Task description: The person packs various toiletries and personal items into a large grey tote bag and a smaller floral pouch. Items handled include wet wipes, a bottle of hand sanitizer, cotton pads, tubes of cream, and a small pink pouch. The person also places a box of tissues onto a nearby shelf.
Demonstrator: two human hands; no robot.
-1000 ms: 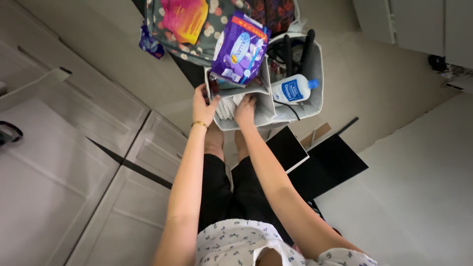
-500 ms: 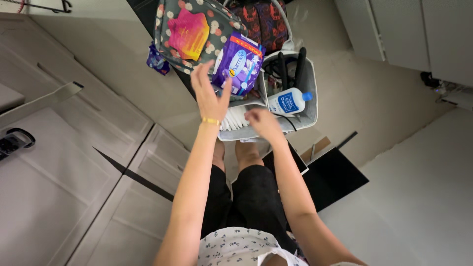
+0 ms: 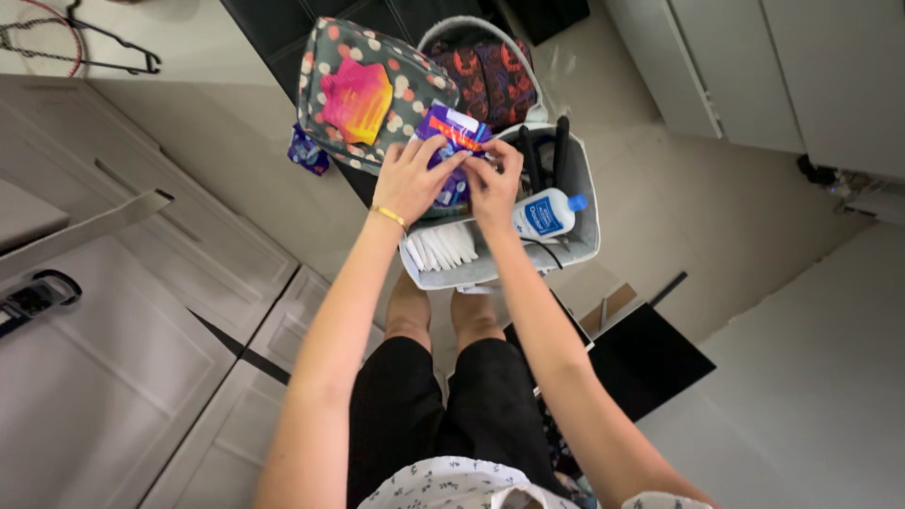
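Purple and glossy, the soft plastic packet with the orange and white end (image 3: 451, 151) is sitting between both hands now, held just above the grey fabric storage bin (image 3: 586, 203). A second ago it was propped higher against the bin's back edge with both hands down among the contents; half a second ago the left hand was opening toward it while the right was hovering by the bottle. Now both have closed in. The left hand (image 3: 412, 179) is wrapping its fingers over the packet's near side, a gold bracelet showing at the wrist, grip closed on the plastic. The right hand (image 3: 497, 179) is pinching the packet's right edge with fingertips close together, so its grip is shut on the same packet. To my eye the work has moved from sorting inside the bin to handling this one packet, perhaps working at its edge, though I cannot tell whether it is being opened.

Below the hands, a row of flat white wrapped pads (image 3: 445, 247) is standing on edge in the bin's front. Just right of the right hand a white plastic bottle with a blue label and cap (image 3: 547, 213) is lying on its side. Behind the packet, a dark floral pouch with a pink and orange patch (image 3: 363, 90) is resting.
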